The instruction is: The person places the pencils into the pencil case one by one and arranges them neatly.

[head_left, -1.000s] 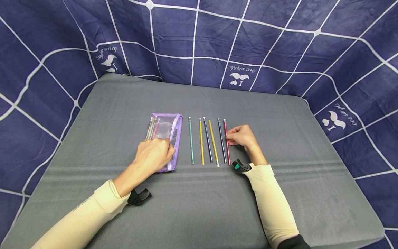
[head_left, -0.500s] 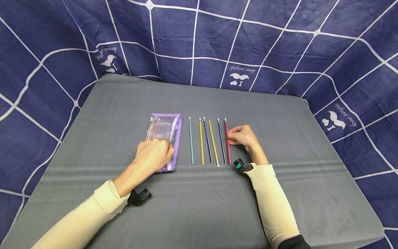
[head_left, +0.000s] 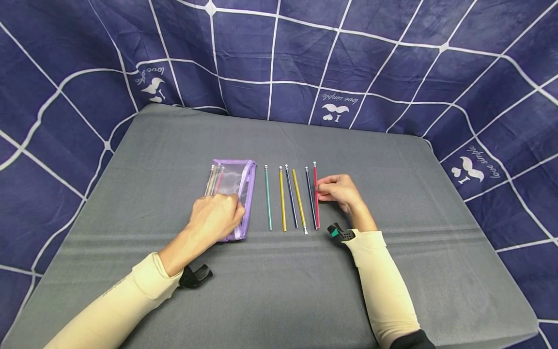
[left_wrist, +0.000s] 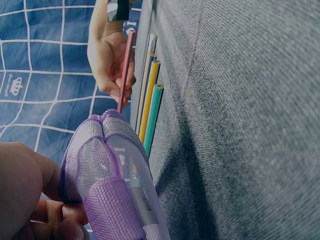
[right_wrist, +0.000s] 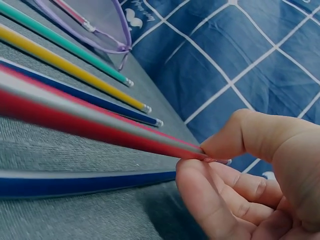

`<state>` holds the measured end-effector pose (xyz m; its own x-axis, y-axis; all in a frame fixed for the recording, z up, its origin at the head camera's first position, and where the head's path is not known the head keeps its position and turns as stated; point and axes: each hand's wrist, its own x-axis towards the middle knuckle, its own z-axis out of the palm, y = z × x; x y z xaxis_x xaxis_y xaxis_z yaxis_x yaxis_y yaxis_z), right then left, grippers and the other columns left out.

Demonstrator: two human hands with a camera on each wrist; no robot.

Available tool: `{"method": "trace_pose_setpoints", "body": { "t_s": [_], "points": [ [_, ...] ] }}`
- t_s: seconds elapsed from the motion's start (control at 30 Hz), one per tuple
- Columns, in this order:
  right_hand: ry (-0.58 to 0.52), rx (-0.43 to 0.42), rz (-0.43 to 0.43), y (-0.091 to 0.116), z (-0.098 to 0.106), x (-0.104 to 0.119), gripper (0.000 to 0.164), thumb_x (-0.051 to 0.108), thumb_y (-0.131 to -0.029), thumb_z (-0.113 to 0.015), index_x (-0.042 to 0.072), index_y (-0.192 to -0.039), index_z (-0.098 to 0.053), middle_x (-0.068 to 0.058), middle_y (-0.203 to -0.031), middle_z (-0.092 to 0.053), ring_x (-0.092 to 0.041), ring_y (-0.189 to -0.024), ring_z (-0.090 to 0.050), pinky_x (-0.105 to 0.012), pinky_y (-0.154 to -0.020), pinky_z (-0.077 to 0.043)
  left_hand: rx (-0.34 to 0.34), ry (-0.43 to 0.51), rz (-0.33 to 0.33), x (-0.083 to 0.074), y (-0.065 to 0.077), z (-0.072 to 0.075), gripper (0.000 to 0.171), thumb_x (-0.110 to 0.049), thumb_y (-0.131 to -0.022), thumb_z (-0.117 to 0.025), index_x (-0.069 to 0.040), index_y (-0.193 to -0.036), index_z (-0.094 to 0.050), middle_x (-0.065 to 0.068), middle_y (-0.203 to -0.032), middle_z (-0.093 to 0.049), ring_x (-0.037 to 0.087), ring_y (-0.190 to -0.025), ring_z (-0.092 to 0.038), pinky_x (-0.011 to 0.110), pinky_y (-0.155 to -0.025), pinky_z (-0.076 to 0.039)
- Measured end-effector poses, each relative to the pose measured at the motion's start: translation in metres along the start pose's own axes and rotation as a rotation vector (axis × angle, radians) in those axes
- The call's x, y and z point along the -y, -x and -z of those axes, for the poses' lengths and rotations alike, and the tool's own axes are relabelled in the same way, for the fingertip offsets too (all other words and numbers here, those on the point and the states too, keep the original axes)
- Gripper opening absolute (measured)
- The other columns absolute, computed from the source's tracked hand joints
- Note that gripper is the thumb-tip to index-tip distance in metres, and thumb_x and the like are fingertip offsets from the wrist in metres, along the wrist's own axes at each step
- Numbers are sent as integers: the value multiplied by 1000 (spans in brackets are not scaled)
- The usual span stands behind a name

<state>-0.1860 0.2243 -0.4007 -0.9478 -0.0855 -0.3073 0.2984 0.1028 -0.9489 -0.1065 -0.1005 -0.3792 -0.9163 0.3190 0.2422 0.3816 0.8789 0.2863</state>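
Observation:
In the head view my left hand (head_left: 215, 215) lies over the purple-edged see-through pencil pouch (head_left: 250, 194). The left wrist view has its thumb and fingers gripping the pouch's zippered edge. Several pencils show inside. To the right, my right hand (head_left: 342, 190) pinches a red pencil (head_left: 317, 208) between thumb and fingers. In the right wrist view the red pencil (right_wrist: 100, 127) is raised above the cloth. It is close beside a dark blue pencil (head_left: 311, 198). Farther left lie a yellow pencil (head_left: 299, 201), another dark blue pencil (head_left: 291, 196), another yellow pencil (head_left: 282, 198) and a green pencil (head_left: 268, 198).
Grey cloth (head_left: 270, 291) covers the table, with low wrinkles near the pencils' lower ends. A blue curtain (head_left: 296, 58) with white grid lines hangs behind the table and along both sides.
The red pencil first shifts slightly right, then comes up and a little left toward the dark blue one, with the right hand pinching it. Left hand and pouch stay put.

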Motion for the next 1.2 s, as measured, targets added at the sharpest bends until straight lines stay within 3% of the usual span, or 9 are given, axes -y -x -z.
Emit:
{"method": "trace_pose_setpoints", "body": {
  "t_s": [1.2],
  "points": [
    [41,43,16,-8,-54,6,27,-12,-81,-57,-20,-107,-60,-6,-70,-66,-11,-59,-65,-25,-61,-55,-22,-2,-3,1,0,-1,27,-16,-85,-52,-13,-59,-46,1,-53,-46,28,-47,-48,51,-45,-42]
  ]
}}
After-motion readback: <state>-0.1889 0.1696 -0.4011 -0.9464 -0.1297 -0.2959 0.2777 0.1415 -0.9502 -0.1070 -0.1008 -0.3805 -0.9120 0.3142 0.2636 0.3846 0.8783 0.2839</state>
